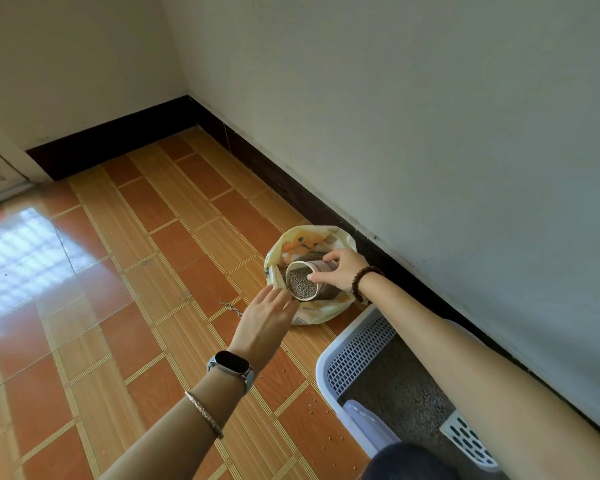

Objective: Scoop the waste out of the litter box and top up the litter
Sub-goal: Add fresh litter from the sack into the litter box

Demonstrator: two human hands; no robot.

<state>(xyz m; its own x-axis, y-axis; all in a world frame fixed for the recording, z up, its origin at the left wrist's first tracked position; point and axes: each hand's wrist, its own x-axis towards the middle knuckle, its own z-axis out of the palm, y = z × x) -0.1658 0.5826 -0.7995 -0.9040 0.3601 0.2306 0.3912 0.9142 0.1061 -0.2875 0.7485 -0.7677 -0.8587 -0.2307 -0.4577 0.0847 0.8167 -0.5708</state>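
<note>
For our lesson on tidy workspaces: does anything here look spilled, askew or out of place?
Loose litter grains lie scattered on the floor tiles outside the litter box: a spill. A small chain lies stray beside the litter bag.

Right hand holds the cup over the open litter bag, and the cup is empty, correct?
Not quite: the cup is full of litter granules, as the head view shows. The right hand does hold it over the open litter bag.
</note>
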